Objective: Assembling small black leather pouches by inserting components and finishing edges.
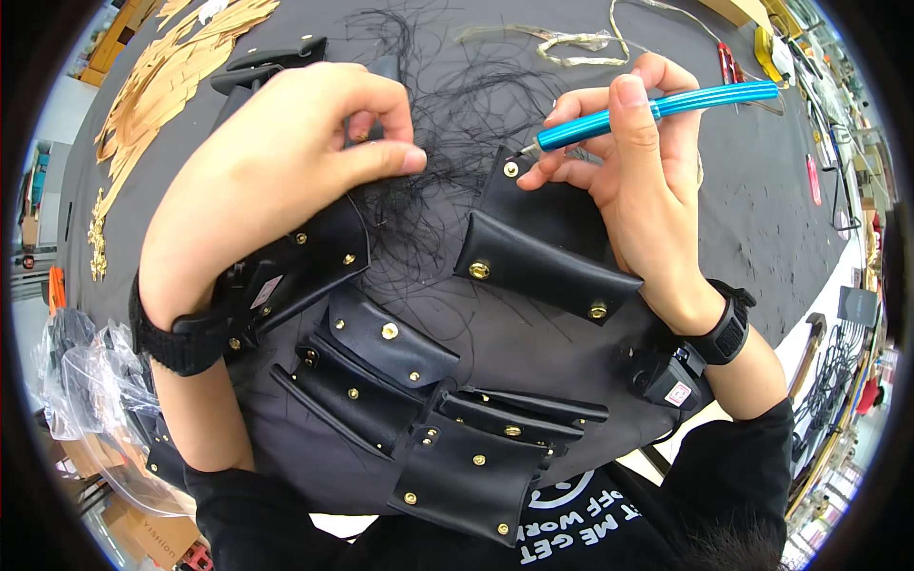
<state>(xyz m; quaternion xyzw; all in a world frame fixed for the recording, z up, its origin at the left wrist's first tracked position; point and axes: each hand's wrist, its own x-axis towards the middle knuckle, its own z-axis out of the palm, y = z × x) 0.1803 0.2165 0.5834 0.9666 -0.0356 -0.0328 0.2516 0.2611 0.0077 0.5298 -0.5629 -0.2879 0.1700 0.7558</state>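
My right hand (640, 162) grips a shiny blue pen-shaped tool (657, 109) with a narrow metal tip. That tip is at the upper corner of a black leather-like pouch (552, 262), close to a brass snap. The pouch lies partly under the same hand. My left hand (343, 128) has its fingers curled and the thumb against the index finger; whatever lies between them is hidden. Beneath that forearm is another black pouch (324, 243) with brass snaps. Several more pouches (471, 466) lie overlapping nearer to me.
Loose black threads (428, 190) cover the middle of the dark cloth. Tan strips (171, 76) and small brass pieces (97, 233) lie at the left. Far off are a whitish cord (590, 40), red-handled pliers (728, 65) and a yellow tool (773, 55). Clear plastic bags (90, 381) crowd the left edge.
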